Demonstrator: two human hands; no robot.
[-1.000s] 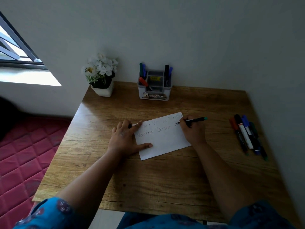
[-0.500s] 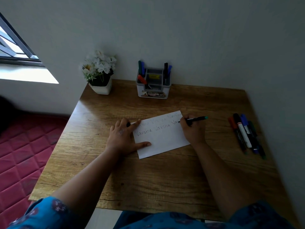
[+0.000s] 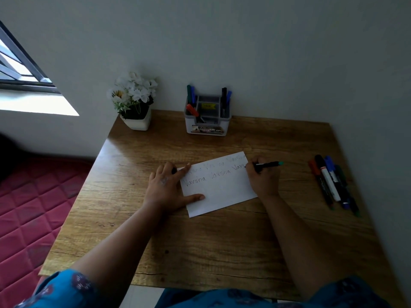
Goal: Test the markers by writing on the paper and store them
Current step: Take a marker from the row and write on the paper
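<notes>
A white paper (image 3: 219,192) with two lines of handwriting lies on the wooden desk (image 3: 211,241). My right hand (image 3: 263,180) grips a black marker with a teal end (image 3: 268,164), its tip on the paper's right edge in the second line. My left hand (image 3: 165,186) presses flat on the paper's left edge, a small dark thing showing between its fingers, perhaps a cap. Several loose markers (image 3: 332,182) lie at the desk's right side. A white organiser (image 3: 208,127) at the back holds several markers.
A white pot of white flowers (image 3: 135,101) stands at the desk's back left corner. Walls close the desk in behind and on the right. A red quilted mattress (image 3: 29,207) lies on the floor to the left, under a window (image 3: 15,63).
The marker tip has moved a little to the right along the second line, adding letters. My left hand stays pressed on the paper. The view has shifted slightly.
</notes>
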